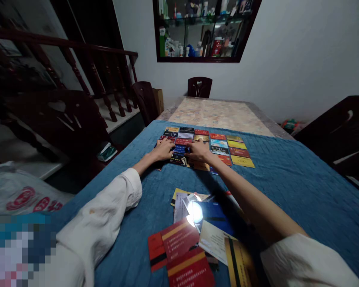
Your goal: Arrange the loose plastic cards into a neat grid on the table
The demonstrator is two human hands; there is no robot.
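Rows of overlapping cards, like bank or membership cards, lie on a blue cloth (131, 239). My left hand (164, 150) rests on the left columns, fingers apart and bent down onto the cards. Its fingertips are beside a blue card (180, 149). From the other side, my right hand (199, 150) touches down near that card's right edge, fingers apart, covering part of the middle column. Just below the blue card is a black card (178, 160) with a white mark. Nearer me lies a loose pile, with a red card (191, 269) and a gold card (239, 263).
Bright glare falls on a dark blue card (215, 213) in the pile. Beyond the cloth the patterned tabletop (218, 113) continues. Dark wooden chairs (200, 87) stand around the table. At left are a railing (62, 46) and a white plastic bag (24, 195).
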